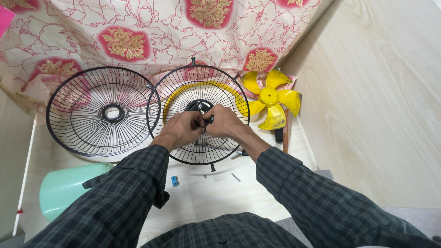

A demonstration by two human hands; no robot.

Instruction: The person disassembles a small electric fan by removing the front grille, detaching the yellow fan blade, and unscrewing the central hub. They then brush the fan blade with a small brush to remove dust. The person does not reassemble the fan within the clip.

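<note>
Both hands meet over the middle of a black wire fan guard [183, 87] that has a yellow rim inside it. My left hand [180, 129] and my right hand [223, 121] pinch a small black part [207, 121] at the guard's hub; most of the part is hidden by the fingers. A second black wire guard [78, 115] with an open centre ring lies to the left, touching the first. A yellow five-bladed fan blade [271, 98] rests at the right of the guards.
A pale green fan base [64, 186] sits at the lower left. A small blue piece [174, 181] and a screw [235, 177] lie on the light wooden board. A screwdriver handle [286, 131] lies under the blade. Floral cloth [138, 27] covers the back; a wooden wall stands right.
</note>
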